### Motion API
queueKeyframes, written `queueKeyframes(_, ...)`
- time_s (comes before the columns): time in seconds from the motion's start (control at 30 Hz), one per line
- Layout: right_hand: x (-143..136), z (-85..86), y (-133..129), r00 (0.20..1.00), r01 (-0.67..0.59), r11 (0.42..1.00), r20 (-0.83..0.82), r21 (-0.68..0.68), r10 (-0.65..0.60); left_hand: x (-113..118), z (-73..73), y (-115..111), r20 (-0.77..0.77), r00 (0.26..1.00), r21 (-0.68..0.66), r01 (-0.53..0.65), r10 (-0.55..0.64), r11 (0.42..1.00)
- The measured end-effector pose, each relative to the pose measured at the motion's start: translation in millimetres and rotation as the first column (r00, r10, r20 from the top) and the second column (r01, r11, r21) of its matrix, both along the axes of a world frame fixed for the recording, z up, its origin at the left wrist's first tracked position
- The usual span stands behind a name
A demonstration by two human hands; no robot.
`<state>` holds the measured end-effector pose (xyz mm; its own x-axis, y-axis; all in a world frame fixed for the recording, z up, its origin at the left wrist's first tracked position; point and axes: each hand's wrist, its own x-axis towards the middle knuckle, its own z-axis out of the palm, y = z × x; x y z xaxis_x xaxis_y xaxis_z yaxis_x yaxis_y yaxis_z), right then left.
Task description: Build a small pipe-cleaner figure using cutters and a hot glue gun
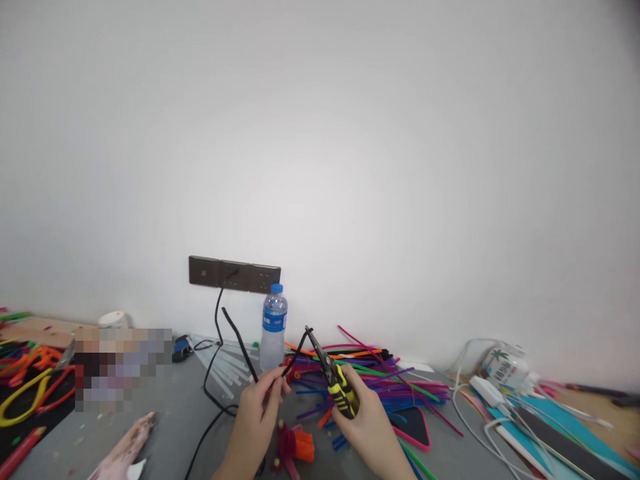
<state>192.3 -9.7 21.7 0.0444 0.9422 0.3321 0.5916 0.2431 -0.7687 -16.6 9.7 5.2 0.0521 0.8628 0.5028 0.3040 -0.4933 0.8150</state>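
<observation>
Item under inspection: a black stem (241, 343), raised in front of the wall (320, 167), above the grey table (170, 443). One length rises from the left hand (257, 407) and leans away to the left; another slants up to the tip of the pliers (331, 377). The two appear to be one bent piece, though the fingers hide the join.

Left hand: thumb and fingers pinched together on the stem. Right hand (367, 427): closed round the yellow-and-black handles. Whether the nose is fully clamped cannot be told at this size.

Working judgement: the step appears to be gripping or shaping the stem's end. Take it square in the nose, keep the pinch firm and near the bend, and squeeze lightly so the covering is not crushed.

Condition: thin, matt, dark throughout, gently curved on the left length, with no break visible.

Surroundings: a bottle (273, 323) stands upright behind the hands, a magenta-and-orange piece (303, 445) lies below between them, and loose coloured stems (375, 390) are strewn behind the right hand
</observation>
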Motion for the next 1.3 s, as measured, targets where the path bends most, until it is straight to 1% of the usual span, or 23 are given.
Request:
queueKeyframes(0.17, 0, 1.9, -1, 1.000, -0.013, 1.000, -0.024, -0.003, 0.013, 0, 0.2, 1, -0.013, 1.000, 0.003, -0.008, 0.008, 1.000)
queueKeyframes(0.33, 1, 3.2, -2, 0.998, -0.061, 0.998, -0.025, -0.021, 0.061, 0, 2.2, 2, 0.003, 1.000, -0.001, -0.020, 0.020, 1.000)
queueKeyframes(0.47, 3, 4.3, -3, 0.999, -0.043, 0.999, 0.007, -0.023, 0.043, 0, 3.5, 0, 0.029, 1.000, -0.027, -0.008, 0.008, 1.000)
queueKeyframes(0.53, 4, 3.7, -3, 0.999, -0.025, 0.999, 0.037, -0.036, 0.027, -1, 3.7, 0, 0.037, 0.999, -0.020, -0.015, 0.016, 1.000)
queueKeyframes(0.6, 5, 2.4, -2, 0.998, -0.004, 0.999, 0.064, -0.042, 0.007, -2, 3.3, 0, 0.028, 0.997, 0.018, -0.076, 0.076, 0.997)
queueKeyframes(0.67, 6, 0.4, -1, 0.997, 0.014, 0.999, 0.081, -0.037, -0.011, -2, 2.6, 1, 0.016, 0.982, 0.074, -0.188, 0.187, 0.979)
queueKeyframes(0.73, 7, -2.2, 0, 0.996, 0.031, 0.999, 0.089, -0.027, -0.029, -3, 2.2, 2, 0.012, 0.953, 0.121, -0.301, 0.302, 0.946)
queueKeyframes(0.8, 9, -5.1, 1, 0.994, 0.057, 0.998, 0.093, -0.014, -0.056, -3, 3.3, 2, 0.005, 0.920, 0.147, -0.388, 0.392, 0.910)
queueKeyframes(0.87, 9, -8.0, 1, 0.993, 0.071, 0.997, 0.095, -0.010, -0.070, -2, 6.3, 0, -0.009, 0.893, 0.166, -0.443, 0.450, 0.881)
queueKeyframes(0.93, 8, -10.2, 2, 0.993, 0.067, 0.998, 0.099, -0.009, -0.066, -2, 9.7, -3, -0.016, 0.879, 0.187, -0.465, 0.476, 0.865)
queueKeyframes(1.0, 6, -11.8, 2, 0.992, 0.053, 0.999, 0.111, -0.005, -0.052, -2, 11.1, -4, -0.013, 0.877, 0.221, -0.466, 0.480, 0.857)
queueKeyframes(1.07, 4, -13.1, 2, 0.991, 0.032, 0.999, 0.129, -0.007, -0.031, -2, 9.2, -4, -0.011, 0.883, 0.291, -0.446, 0.469, 0.847)
queueKeyframes(1.1, 2, -13.8, 2, 0.990, 0.016, 1.000, 0.139, -0.013, -0.014, -2, 7.0, -3, -0.030, 0.901, 0.323, -0.401, 0.432, 0.858)
queueKeyframes(1.13, 1, -14.6, 2, 0.989, -0.002, 1.000, 0.148, -0.020, 0.005, -3, 4.5, -2, -0.067, 0.927, 0.332, -0.328, 0.370, 0.884)
queueKeyframes(1.2, -3, -16.2, 2, 0.986, -0.039, 0.999, 0.162, -0.029, 0.043, -3, -0.5, -2, -0.125, 0.960, 0.303, -0.206, 0.252, 0.931)
queueKeyframes(1.23, -5, -16.8, 2, 0.984, -0.056, 0.998, 0.167, -0.031, 0.060, -3, -2.3, -2, -0.136, 0.970, 0.266, -0.161, 0.202, 0.950)
queueKeyframes(1.3, -8, -17.4, 0, 0.982, -0.086, 0.996, 0.168, -0.034, 0.090, -3, -3.9, -4, -0.107, 0.987, 0.155, -0.104, 0.121, 0.982)
